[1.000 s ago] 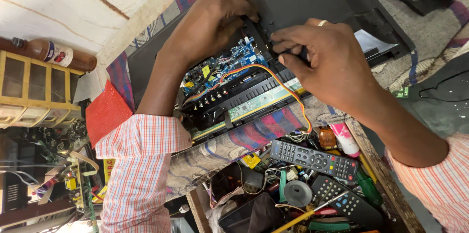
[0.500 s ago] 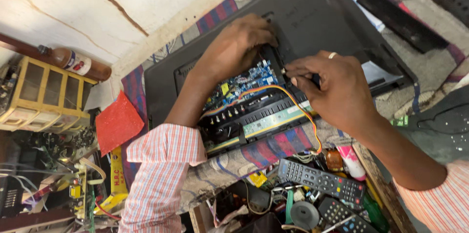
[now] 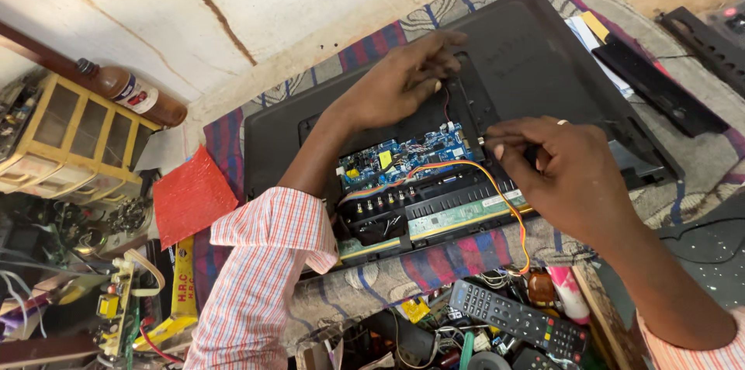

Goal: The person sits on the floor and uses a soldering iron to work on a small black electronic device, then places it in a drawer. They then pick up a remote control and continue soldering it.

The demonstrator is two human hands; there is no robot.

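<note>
Right hand [image 3: 570, 176] pinches a small metal part [image 3: 483, 140] between thumb and fingertips, just beside the blue board [image 3: 403, 160]. Left hand [image 3: 403, 83], fingers curled, grips a thin red wire [image 3: 445, 104] above the board. The board sits in the opened black TV back [image 3: 535, 52]; remote [image 3: 516, 317] lies near.

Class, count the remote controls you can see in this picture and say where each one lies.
2. One black remote control lies below the opened television, near the bottom edge; a second remote is cut off just beneath it. Others may be hidden in the clutter.
</note>
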